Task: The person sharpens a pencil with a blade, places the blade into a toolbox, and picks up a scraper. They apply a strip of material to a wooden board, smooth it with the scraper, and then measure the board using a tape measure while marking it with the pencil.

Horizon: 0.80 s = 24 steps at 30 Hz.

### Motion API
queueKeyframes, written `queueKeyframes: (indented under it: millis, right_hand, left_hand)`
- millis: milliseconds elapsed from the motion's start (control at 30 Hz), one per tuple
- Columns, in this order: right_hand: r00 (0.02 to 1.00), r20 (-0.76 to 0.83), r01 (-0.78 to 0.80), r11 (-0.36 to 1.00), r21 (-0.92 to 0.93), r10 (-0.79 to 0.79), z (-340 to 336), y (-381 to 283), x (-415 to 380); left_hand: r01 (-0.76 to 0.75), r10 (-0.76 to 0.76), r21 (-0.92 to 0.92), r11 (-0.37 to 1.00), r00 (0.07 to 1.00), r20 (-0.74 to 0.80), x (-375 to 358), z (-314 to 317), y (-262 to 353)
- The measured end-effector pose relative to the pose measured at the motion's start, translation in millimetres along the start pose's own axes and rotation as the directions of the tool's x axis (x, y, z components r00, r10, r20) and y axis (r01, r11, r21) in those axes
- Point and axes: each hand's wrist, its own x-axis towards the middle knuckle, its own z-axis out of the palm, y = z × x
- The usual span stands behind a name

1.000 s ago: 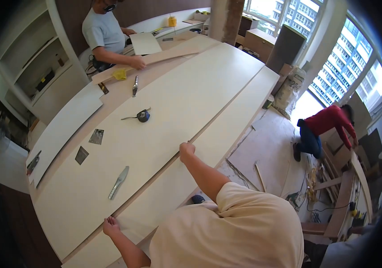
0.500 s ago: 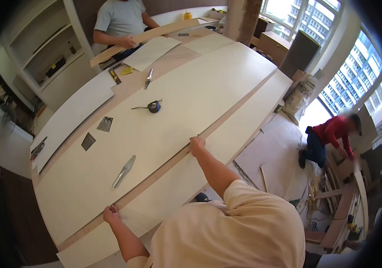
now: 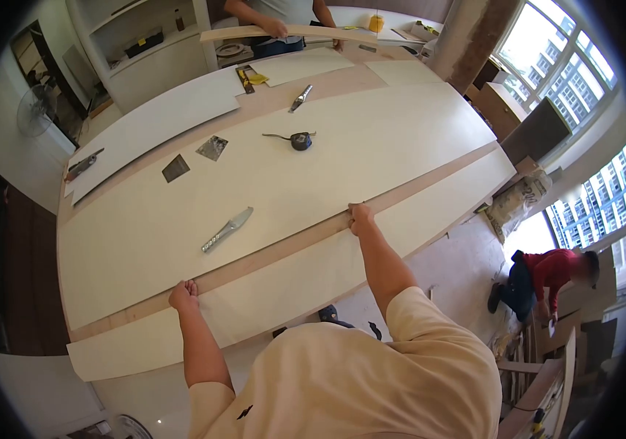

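Observation:
A large white sheet (image 3: pixel 269 183) lies on the wooden board (image 3: pixel 254 269). At the sheet's near edge, my left hand (image 3: pixel 184 295) is closed, its fingers curled against the edge. Further right, my right hand (image 3: pixel 360 217) is also closed on that same edge. A narrower white strip (image 3: pixel 276 301) lies nearer my body, under my forearms. On the sheet rest a silver-handled knife (image 3: pixel 227 230), a black tape measure (image 3: pixel 300 140), two dark square plates (image 3: pixel 176 168) and another cutter (image 3: pixel 300 98).
Across the table a person (image 3: pixel 273 28) holds a long wooden strip (image 3: pixel 291 33). A person in red (image 3: pixel 551 271) crouches at the right among wood pieces. A sack (image 3: pixel 519 201) stands beside the table. A fan (image 3: pixel 36 110) is at the left.
The view has turned, so the table and tools appear shifted. Both hands remain at the sheet's near edge. The person across holds the wooden strip more level, and the person in red has lowered their arms.

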Motion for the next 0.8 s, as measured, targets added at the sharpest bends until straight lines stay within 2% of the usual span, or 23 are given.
queueKeyframes:
  millis: [67, 167, 233, 267, 367, 400, 467, 533, 567, 600, 633, 667, 700, 733, 767, 800]
  right_hand:
    - [0.996, 0.076, -0.04, 0.999, 0.014, 0.039, -5.7, -2.1, -4.2]
    - [0.976, 0.217, 0.027, 0.993, -0.115, -0.002, -14.6, -2.9, -10.6]
    - [0.989, 0.091, 0.138, 0.942, -0.307, -0.115, -12.4, -3.1, -27.2]
    - [0.984, 0.041, 0.177, 0.894, -0.412, -0.176, -11.2, -4.7, -36.9]
    - [0.822, 0.299, 0.548, 0.526, -0.651, -0.485, -23.7, 4.7, 39.4]
    - [0.792, 0.305, 0.583, 0.508, -0.634, -0.529, -17.7, 0.6, 44.7]
    - [0.726, 0.316, 0.653, 0.467, -0.596, -0.611, 0.7, -22.0, 43.4]
    - [0.67, 0.452, 0.691, 0.273, -0.669, -0.588, 29.8, -58.7, 24.6]
    - [0.637, 0.53, 0.712, 0.162, -0.684, -0.56, 43.4, -68.5, 24.4]
    - [0.577, 0.566, 0.751, 0.111, -0.651, -0.589, 55.7, -71.7, 41.6]
    - [0.497, 0.628, 0.808, 0.055, -0.586, -0.599, 80.7, -73.3, 67.1]
    - [0.415, 0.736, 0.827, -0.116, -0.55, -0.534, 106.3, -78.8, 102.8]
    - [0.441, 0.771, 0.89, 0.115, -0.441, -0.46, 125.0, -89.4, 117.4]
    - [0.474, 0.773, 0.87, 0.086, -0.486, -0.422, 144.4, -101.3, 117.5]
    - [0.413, 0.815, 0.884, -0.038, -0.466, -0.406, 163.4, -112.2, 127.8]
    - [0.357, 0.851, 0.904, -0.087, -0.419, -0.385, 178.4, -120.8, 134.7]
  left_hand:
    - [-0.02, 0.02, 0.008, 1.0, 1.0, 0.007, 3.1, -0.5, -0.4]
    - [-0.023, 0.023, 0.03, 0.999, 1.0, 0.014, 3.4, 1.5, -0.6]
    - [-0.027, 0.026, 0.019, 0.999, 0.997, 0.068, 1.8, -1.3, 1.6]
    - [-0.026, 0.025, 0.011, 1.0, 0.996, 0.085, -1.7, -7.7, 0.4]
    - [-0.082, 0.054, 0.181, 0.98, 0.986, 0.157, -32.1, -23.8, -3.6]
    - [-0.21, 0.157, 0.255, 0.944, 0.964, 0.213, -54.0, -29.9, -10.1]
    - [-0.454, 0.334, 0.377, 0.807, 0.878, 0.342, -105.3, -43.7, -39.0]
    - [-0.645, 0.443, 0.497, 0.58, 0.762, 0.472, -125.1, -70.3, -82.2]
    - [-0.767, 0.493, 0.575, 0.285, 0.632, 0.598, -149.8, -75.9, -95.5]
    - [-0.798, 0.49, 0.602, -0.035, 0.511, 0.706, -182.4, -76.0, -104.1]
    - [-0.829, 0.401, 0.553, -0.082, 0.48, 0.78, -210.1, -60.6, -107.5]
    - [-0.842, 0.312, 0.526, -0.119, 0.471, 0.825, -234.5, -46.2, -110.2]
    - [-0.783, 0.228, 0.574, -0.239, 0.53, 0.817, -253.6, -37.8, -122.9]
    - [-0.722, 0.132, 0.599, -0.348, 0.594, 0.793, -264.6, -30.7, -134.2]
    - [-0.694, 0.077, 0.642, -0.326, 0.657, 0.75, -268.9, -23.3, -147.7]
    - [-0.677, 0.008, 0.671, -0.302, 0.702, 0.712, -267.7, -18.7, -156.4]
